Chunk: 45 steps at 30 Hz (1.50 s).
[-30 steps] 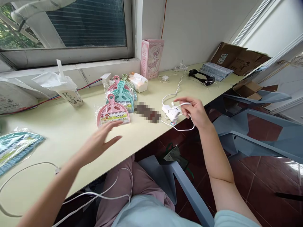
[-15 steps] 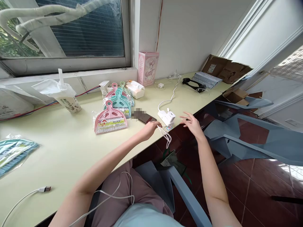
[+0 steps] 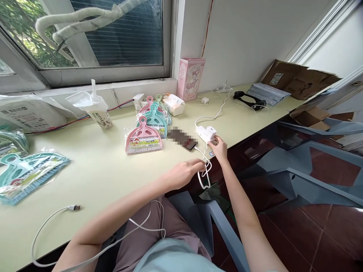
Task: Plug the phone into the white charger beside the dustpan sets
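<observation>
A white cable hangs in loops off the desk edge, gathered in the pinched left hand. At one o'clock, the right hand grasps the white charger, likely steadying it. A phone lies at the charger's nine o'clock; pink dustpans sit beyond.

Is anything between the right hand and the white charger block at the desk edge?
Nothing visible. The right hand already has its fingertips on the white charger block. The left hand holds the looped white cable just below it; the phone lies beside it.
</observation>
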{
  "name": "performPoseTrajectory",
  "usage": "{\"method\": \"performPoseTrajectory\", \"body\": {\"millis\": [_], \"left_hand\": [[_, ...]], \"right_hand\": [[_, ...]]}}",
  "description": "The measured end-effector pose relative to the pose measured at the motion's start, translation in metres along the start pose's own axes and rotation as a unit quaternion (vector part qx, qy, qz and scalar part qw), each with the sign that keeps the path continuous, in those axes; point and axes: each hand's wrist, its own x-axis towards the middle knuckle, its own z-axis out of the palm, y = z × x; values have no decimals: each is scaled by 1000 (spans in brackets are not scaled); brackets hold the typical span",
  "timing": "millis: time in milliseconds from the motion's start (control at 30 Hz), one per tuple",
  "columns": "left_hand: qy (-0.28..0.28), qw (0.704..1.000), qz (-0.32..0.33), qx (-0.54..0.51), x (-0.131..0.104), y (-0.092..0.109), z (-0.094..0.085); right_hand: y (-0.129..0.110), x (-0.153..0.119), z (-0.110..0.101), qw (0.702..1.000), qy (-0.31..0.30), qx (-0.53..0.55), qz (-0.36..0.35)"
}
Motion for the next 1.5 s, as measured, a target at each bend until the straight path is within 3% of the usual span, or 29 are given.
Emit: {"method": "performPoseTrajectory", "body": {"millis": [267,367,467,567,667,733,800,867,933,1033,1100,1267,1367,1500], "left_hand": [[14,989,128,-70,-11,38,-7],[36,990,132,-45,-12,37,-10],[36,993,106,-26,-17,28,-10],[28,993,110,-15,-20,21,-6],[29,991,126,-11,-19,19,-4],[35,992,124,-12,-17,19,-6],[54,992,115,-19,-16,18,-9],[81,990,111,-32,-15,18,-14],[110,985,121,-49,-16,18,-19],[136,979,140,-60,-18,20,-23],[129,980,145,-54,-20,22,-24],[85,985,143,-36,-27,26,-26],[59,990,121,-33,-31,28,-26],[48,996,59,-37,-40,28,-22]], "right_hand": [[-17,10,2,995,-7,-89,38],[-17,-4,-10,994,7,-100,53],[-8,-35,-31,995,-7,-38,94],[0,-73,-49,977,-148,131,73],[-3,-103,-59,910,-354,212,27],[-8,-116,-62,877,-425,225,11],[-8,-124,-63,866,-443,233,14],[-3,-129,-60,872,-429,233,31],[7,-131,-54,899,-382,207,44],[17,-128,-44,963,-244,110,6],[18,-124,-42,990,-138,19,-35],[14,-93,-51,981,35,-187,-45],[12,-56,-55,988,76,-120,-60],[-2,1,-51,988,66,141,-16]]}}
